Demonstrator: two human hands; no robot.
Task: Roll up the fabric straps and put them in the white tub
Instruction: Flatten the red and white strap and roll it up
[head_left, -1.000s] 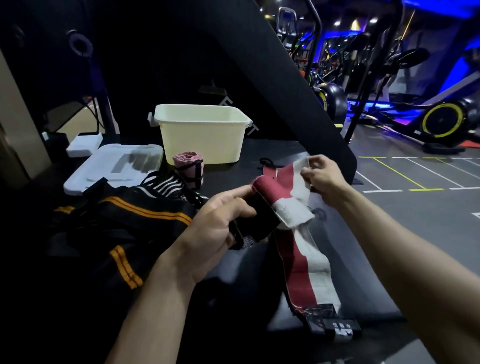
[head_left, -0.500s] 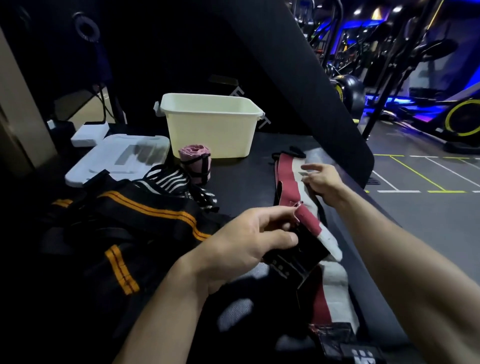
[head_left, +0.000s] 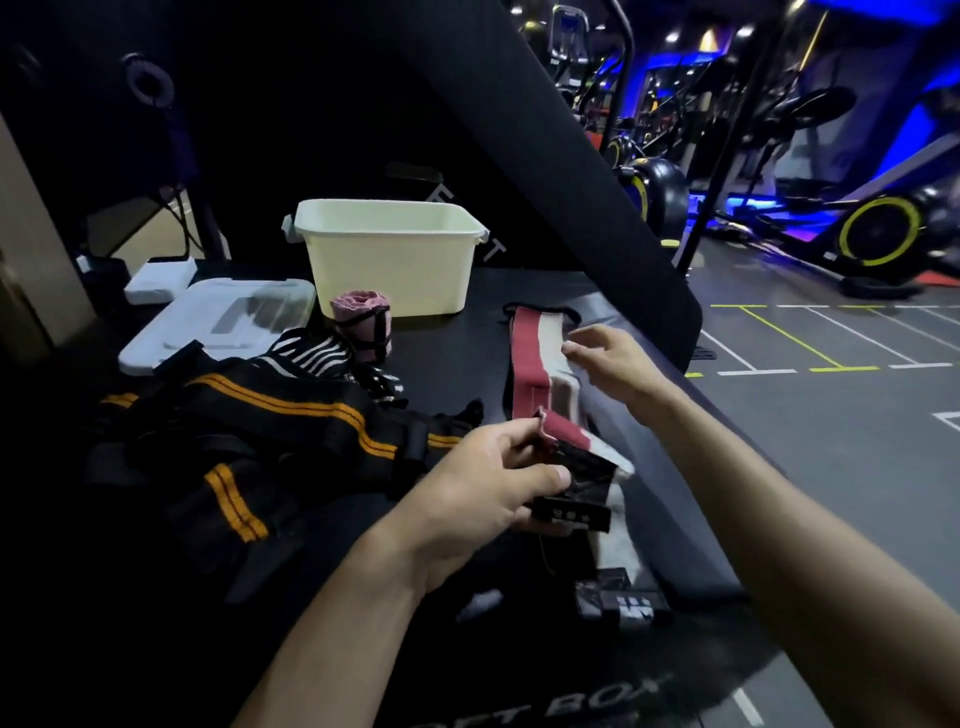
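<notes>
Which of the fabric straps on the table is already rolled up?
The small pink fabric strap, standing as a tight roll just in front of the white plastic tub. The red-and-white strap and the black-and-orange straps lie unrolled.

The white tub's (head_left: 389, 260) inside is hidden by its wall. The left hand (head_left: 483, 488) covers part of the red-and-white strap's (head_left: 535, 364) black end.
</notes>
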